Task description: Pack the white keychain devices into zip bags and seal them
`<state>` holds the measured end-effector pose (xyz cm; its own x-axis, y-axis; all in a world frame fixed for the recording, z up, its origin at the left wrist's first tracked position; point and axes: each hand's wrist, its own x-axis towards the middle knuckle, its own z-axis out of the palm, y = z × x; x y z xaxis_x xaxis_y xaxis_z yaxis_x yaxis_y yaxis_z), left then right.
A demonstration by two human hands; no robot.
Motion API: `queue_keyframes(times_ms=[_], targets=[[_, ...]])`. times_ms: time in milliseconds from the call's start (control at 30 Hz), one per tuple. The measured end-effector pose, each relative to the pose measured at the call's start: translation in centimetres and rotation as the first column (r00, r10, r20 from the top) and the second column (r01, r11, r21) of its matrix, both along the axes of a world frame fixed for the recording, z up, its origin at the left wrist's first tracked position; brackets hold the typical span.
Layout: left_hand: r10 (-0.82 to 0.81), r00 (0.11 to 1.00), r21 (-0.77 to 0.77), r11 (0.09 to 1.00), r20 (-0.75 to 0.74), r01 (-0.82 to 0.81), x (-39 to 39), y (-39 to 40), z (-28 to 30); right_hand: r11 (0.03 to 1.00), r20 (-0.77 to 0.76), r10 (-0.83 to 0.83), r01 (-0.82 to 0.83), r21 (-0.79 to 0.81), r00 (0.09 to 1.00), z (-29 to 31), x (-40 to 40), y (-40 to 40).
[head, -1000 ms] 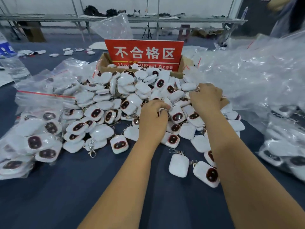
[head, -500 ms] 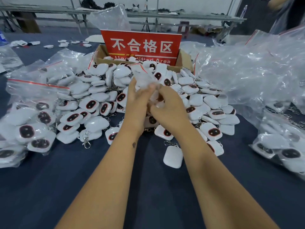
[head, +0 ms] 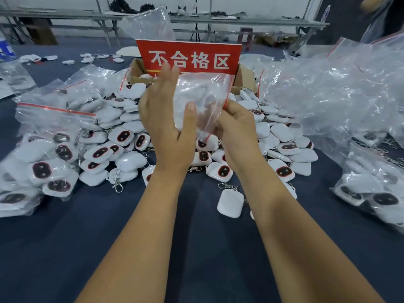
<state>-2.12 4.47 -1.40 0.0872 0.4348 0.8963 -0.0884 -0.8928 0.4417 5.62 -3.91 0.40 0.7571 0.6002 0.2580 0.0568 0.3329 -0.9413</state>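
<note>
A small clear zip bag point(head: 203, 92) with a red seal strip is held up above a pile of white keychain devices point(head: 122, 136) on the dark blue table. My left hand point(head: 168, 132) holds the bag's left side, thumb in front and fingers straight up behind it. Its red-striped right edge is pinched by my right hand point(head: 237, 130). Something white and blurred shows through the plastic. One device point(head: 230, 203) lies alone nearer to me.
A red sign point(head: 190, 57) stands on a cardboard box point(head: 246, 80) behind the pile. Filled bags lie at the left point(head: 43, 171) and right point(head: 371, 189). A heap of empty bags point(head: 328, 90) spreads at the right. Another person's arm shows top right.
My hands left the pile, met over it with a zip bag, then lifted the bag higher and spread it between them.
</note>
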Motion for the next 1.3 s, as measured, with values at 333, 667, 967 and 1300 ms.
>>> queue_keyframes(times_ms=[333,667,967,1300], targets=[[-0.517,0.838,-0.735,0.499,0.173,0.459,-0.1,1.5,-0.4,0.995,-0.146,0.027,-0.041,-0.095,0.989,-1.3,1.3,-0.3],[-0.057,0.939,-0.802,0.504,0.340,0.321,0.0,3.1,-0.4,0.954,-0.146,-0.124,0.078,-0.288,0.981,-1.6,2.2,0.0],[-0.207,0.975,-0.481,0.865,-0.079,0.144,-0.3,0.4,-0.6,0.959,-0.112,-0.150,0.117,-0.260,0.982,-1.9,1.5,0.7],[-0.238,0.916,-0.453,0.888,-0.322,0.071,0.8,0.4,-1.6,0.928,0.267,-0.194,0.265,-0.262,0.944,-2.6,0.5,1.0]])
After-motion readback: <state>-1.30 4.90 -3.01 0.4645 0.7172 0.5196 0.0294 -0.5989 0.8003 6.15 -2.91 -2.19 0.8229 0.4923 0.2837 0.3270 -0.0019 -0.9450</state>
